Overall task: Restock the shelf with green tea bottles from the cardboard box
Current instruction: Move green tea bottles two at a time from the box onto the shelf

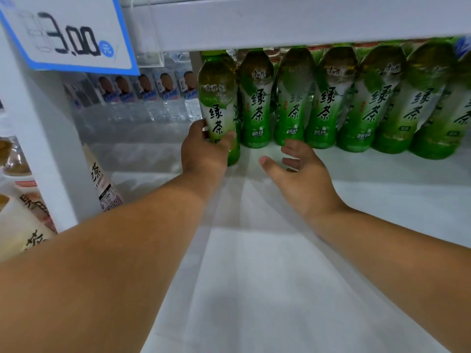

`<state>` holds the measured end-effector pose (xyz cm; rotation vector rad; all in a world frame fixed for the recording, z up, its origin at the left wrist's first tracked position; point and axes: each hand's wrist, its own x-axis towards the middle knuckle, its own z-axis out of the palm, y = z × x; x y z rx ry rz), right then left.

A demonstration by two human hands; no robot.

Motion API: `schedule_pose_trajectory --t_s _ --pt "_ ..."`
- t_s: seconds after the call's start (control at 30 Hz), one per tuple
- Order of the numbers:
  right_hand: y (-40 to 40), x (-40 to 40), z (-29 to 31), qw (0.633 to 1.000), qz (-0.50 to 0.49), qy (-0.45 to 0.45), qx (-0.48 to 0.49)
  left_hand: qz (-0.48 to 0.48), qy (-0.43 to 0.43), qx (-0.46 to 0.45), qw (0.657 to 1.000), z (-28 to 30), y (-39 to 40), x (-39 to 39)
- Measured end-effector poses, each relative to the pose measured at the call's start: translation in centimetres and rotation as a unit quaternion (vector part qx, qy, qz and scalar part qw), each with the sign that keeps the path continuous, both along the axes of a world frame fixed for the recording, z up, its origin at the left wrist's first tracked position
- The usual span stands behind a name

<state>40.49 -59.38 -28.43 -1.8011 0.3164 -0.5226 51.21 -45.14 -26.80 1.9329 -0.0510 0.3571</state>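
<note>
Bottle caps hidden behind upper shelf edge [280, 26]; price tag [68, 34] cropped top-left. Left hand [204, 151] grips green tea bottle [219, 103], upright at left end of the row [344, 103] on white shelf [254, 250]. Right hand [303, 179] empty, fingers loosely spread.

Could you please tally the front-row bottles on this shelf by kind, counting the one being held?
Green tea bottles: 7 fully in view, including the held bottle in the left hand; an eighth is cut off at the right edge.
Water bottles: about 5, blurred.
Total: about 12.
</note>
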Motion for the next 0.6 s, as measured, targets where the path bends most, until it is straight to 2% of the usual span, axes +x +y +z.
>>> schedule_pose_trajectory --t_s 0.17,0.3,0.53,0.6 --pt "0.0 -0.1 0.2 1.000 0.010 0.015 -0.011 -0.014 0.012 0.030 0.999 0.8 -0.2 -0.1" --pt "-0.1 -0.6 0.5 0.999 0.018 0.031 -0.020 -0.024 0.042 0.019 0.999 0.2 0.4 -2.0" --pt "0.6 -3.8 1.9 0.996 0.052 0.075 -0.009 0.009 0.068 -0.035 0.997 0.1 2.0 -10.8" --pt "1.0 -5.6 2.4 0.994 0.060 0.086 0.000 -0.001 0.077 -0.026 0.997 0.9 2.5 -13.7"
